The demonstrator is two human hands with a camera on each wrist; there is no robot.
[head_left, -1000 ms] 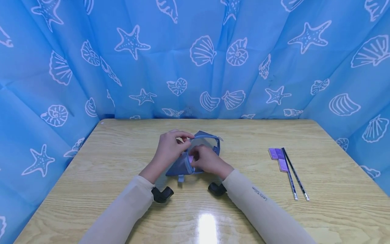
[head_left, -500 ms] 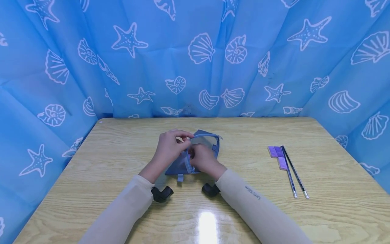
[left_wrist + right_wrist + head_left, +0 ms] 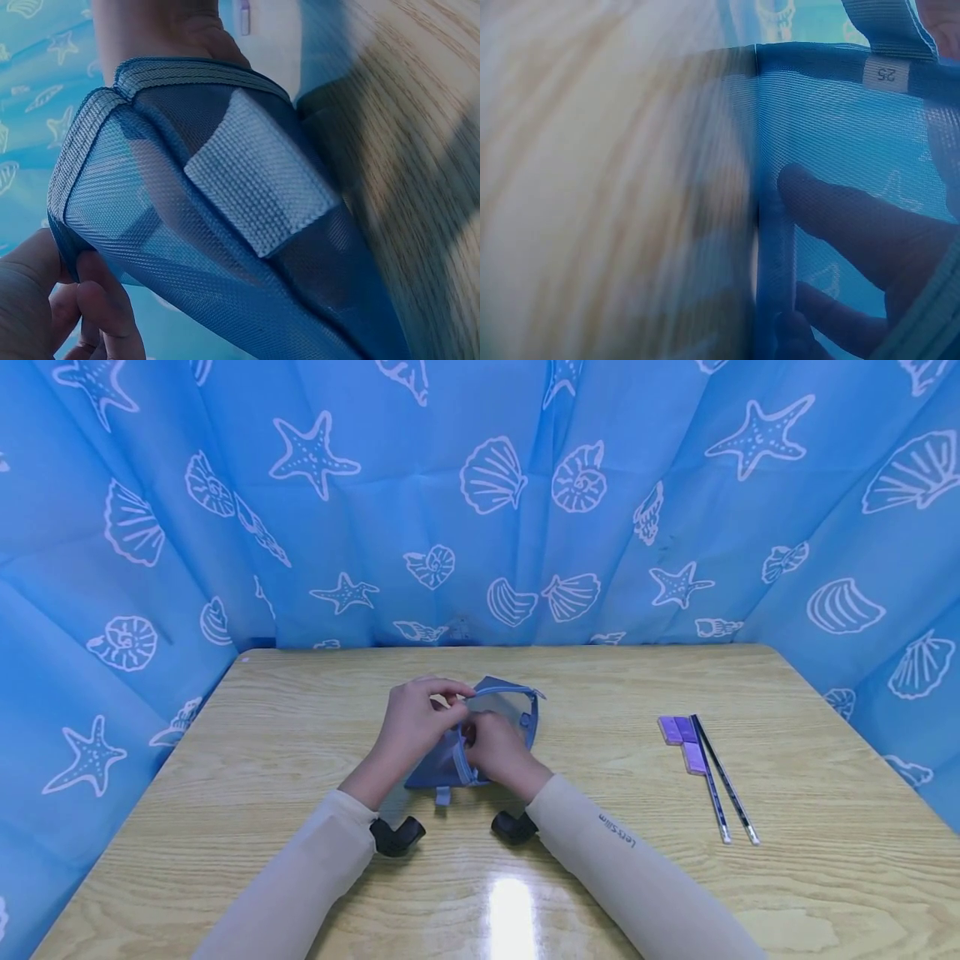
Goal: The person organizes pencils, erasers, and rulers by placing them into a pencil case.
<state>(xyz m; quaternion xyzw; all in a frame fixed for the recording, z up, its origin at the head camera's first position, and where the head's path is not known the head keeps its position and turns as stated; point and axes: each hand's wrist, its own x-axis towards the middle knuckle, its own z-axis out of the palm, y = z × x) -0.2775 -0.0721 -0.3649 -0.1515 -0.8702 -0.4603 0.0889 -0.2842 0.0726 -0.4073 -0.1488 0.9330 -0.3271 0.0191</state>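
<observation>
A blue mesh zip pouch (image 3: 432, 770) lies on the table with its mouth spread. My left hand (image 3: 416, 714) pinches the zip edge between thumb and fingers; the left wrist view shows the same hand (image 3: 90, 300) at the rim, beside a pale fabric tab (image 3: 262, 172). Inside the mouth is my right hand (image 3: 504, 747), its fingertips hidden from the head view. Through the mesh, the right wrist view shows its thumb and fingers (image 3: 840, 214) bent around the edge of what looks like a purple eraser (image 3: 789, 262), close to the pouch wall. Mesh and blur obscure the contact.
Three purple erasers (image 3: 681, 742) lie together on the right of the wooden table (image 3: 600, 693). Two dark pencils (image 3: 727, 781) lie beside them, tips together and ends apart. A blue shell-patterned curtain (image 3: 465, 510) hangs behind the table.
My right hand has moved left and deeper into the pouch, and the purple patch by its fingers is now hidden from the head view. My left hand keeps its pinch.
</observation>
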